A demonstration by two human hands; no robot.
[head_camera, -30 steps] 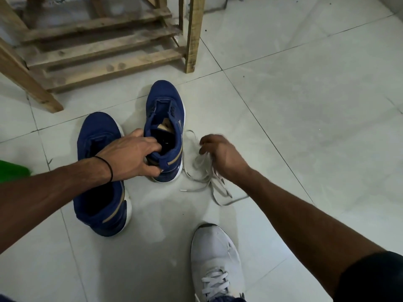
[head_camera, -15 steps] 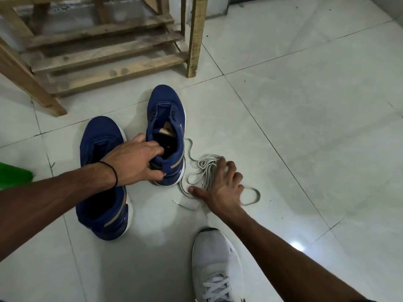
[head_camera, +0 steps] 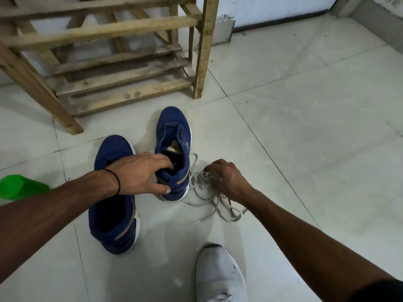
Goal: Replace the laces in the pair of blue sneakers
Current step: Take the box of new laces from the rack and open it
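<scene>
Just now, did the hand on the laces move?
Yes. The right hand went from flat to gripping the laces, shifting forward alongside the heel of the farther blue sneaker.

Floor (head_camera: pixel 305 149) w/ near sneaker (head_camera: pixel 123 243), far sneaker (head_camera: pixel 172 120), laces (head_camera: pixel 220 211), wood rack (head_camera: pixel 122 83)

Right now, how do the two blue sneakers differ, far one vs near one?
The far sneaker is gripped at its heel by the left hand, fingers inside the opening; the near sneaker lies unheld under that forearm. The loose laces, held by the right hand, lie beside the far sneaker, apart from the near sneaker. Both: navy upper, white sole, gold side stripe, toes toward the wooden rack.
</scene>
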